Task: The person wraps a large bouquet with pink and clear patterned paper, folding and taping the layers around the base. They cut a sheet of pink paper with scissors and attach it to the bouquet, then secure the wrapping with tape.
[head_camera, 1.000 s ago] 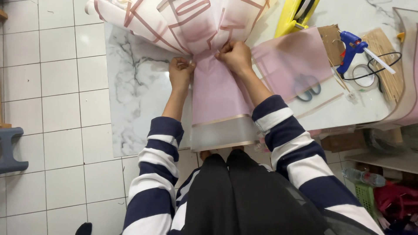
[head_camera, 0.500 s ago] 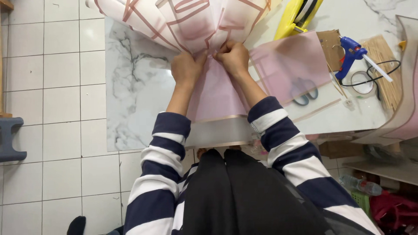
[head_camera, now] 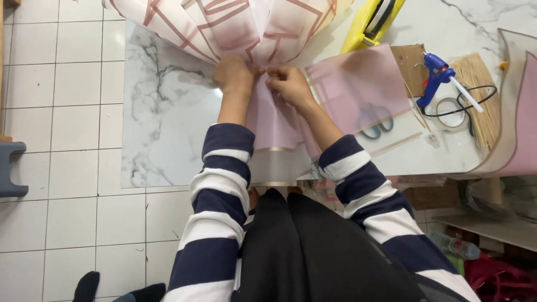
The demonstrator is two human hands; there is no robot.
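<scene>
A white marble-patterned table (head_camera: 168, 128) is standing on a floor of pale square tiles (head_camera: 61, 100), which is filling the left side of the frame.

At upper centre, both hands are meeting on the gathered neck of a sheet of pink wrapping paper (head_camera: 274, 120). The left hand (head_camera: 234, 74) is clenching around the bunched paper from the left, and the right hand (head_camera: 286, 85) is pinching the same gather from the right, fingertips touching the left hand's. Above the hands the paper is fanning out into a pleated spread with reddish-brown line patterns (head_camera: 235, 25), running off the top edge. Below the hands, the plain pink part is lying flat between the forearms and reaching the near table edge, where a thin gold-coloured border is showing.

The striped navy-and-white sleeves (head_camera: 224, 184) are extending down to the lower centre of the frame.

Just right of the right hand, another translucent pink sheet (head_camera: 358, 84) is lying flat, with scissors (head_camera: 372, 126) showing through it. Further right a blue glue gun (head_camera: 433, 75) is resting beside a bundle of thin wooden sticks (head_camera: 475, 89) and a roll of clear tape (head_camera: 453, 106). A yellow object (head_camera: 372, 22) is sitting at the upper right of centre. At the far left edge, a grey-blue stool (head_camera: 11, 168) is standing on the tiles.
</scene>
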